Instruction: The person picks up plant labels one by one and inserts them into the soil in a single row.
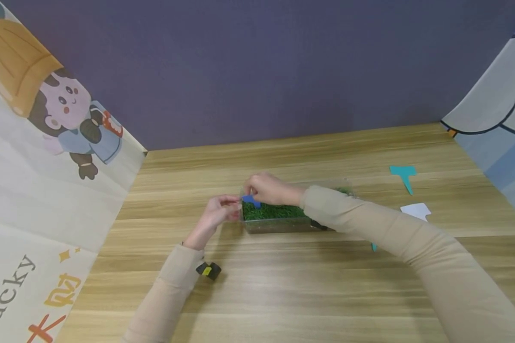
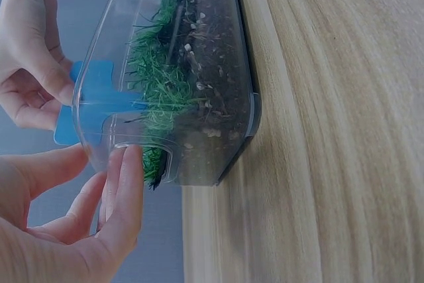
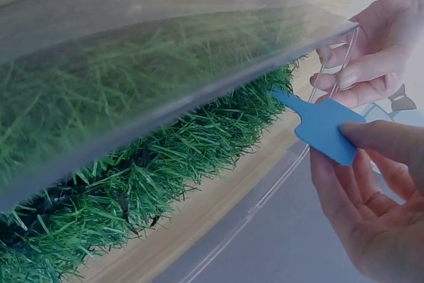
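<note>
In the head view a clear plastic box (image 1: 279,226) with green artificial grass (image 1: 274,211) stands on the table. My right hand (image 1: 271,189) pinches the head of a blue T-shaped plant label (image 3: 328,127) between thumb and fingers. The label's narrow stem points down into the grass at the box's left end, its tip hidden among the blades. At that same end wall, my left hand (image 1: 218,212) touches the clear plastic with its fingertips, fingers fairly straight. Dark soil with pale bits (image 2: 205,91) shows through the side wall in the left wrist view.
To the right of the box lie a teal T-shaped label (image 1: 405,175) and a white label (image 1: 416,210). Another teal tip (image 1: 374,247) peeks out under the right sleeve. A purple-grey panel (image 1: 283,71) stands behind the wooden table (image 1: 283,286), with printed cloths at both sides.
</note>
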A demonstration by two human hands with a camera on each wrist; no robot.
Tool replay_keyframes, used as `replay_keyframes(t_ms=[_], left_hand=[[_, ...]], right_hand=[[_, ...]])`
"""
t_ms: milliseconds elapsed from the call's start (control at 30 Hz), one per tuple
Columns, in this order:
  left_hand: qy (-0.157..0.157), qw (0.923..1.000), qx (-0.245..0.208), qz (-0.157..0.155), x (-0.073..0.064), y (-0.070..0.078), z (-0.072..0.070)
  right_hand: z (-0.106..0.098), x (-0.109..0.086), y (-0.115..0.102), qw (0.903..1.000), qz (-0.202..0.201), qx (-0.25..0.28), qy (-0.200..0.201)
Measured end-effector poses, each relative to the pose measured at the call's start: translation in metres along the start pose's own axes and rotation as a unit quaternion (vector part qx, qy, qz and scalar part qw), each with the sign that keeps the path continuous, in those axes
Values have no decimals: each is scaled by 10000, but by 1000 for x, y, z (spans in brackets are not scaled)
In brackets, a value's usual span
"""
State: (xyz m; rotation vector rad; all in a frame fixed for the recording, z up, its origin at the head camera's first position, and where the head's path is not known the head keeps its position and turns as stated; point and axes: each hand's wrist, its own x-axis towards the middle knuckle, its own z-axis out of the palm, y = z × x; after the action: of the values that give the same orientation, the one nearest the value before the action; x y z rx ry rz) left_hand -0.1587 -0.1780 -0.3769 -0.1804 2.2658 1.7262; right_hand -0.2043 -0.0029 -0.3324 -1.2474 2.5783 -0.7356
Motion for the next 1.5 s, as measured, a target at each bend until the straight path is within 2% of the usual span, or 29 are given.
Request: replay_keyframes(t_ms=[167, 500, 700, 900, 1267, 1500], left_hand=[[49, 10000, 29, -38, 2, 1, 1], [123, 9999, -33, -22, 7, 0, 4], [79, 9999, -39, 59, 10, 0, 5], [82, 9999, -114, -10, 13, 1, 8], [106, 9999, -59, 40, 12, 2, 10], [108, 9999, -38, 20, 11, 2, 10]], right_hand=[[-1, 0, 4, 9999, -69, 77, 19], [-11, -5, 7, 9996, 204, 179, -32], [-22, -12, 10, 9993, 102, 371, 11], [-31, -20, 16, 9989, 30, 471, 56], [-50, -45, 28, 9983, -49, 527, 247], [-56, -64, 40, 9974, 83, 581, 412]])
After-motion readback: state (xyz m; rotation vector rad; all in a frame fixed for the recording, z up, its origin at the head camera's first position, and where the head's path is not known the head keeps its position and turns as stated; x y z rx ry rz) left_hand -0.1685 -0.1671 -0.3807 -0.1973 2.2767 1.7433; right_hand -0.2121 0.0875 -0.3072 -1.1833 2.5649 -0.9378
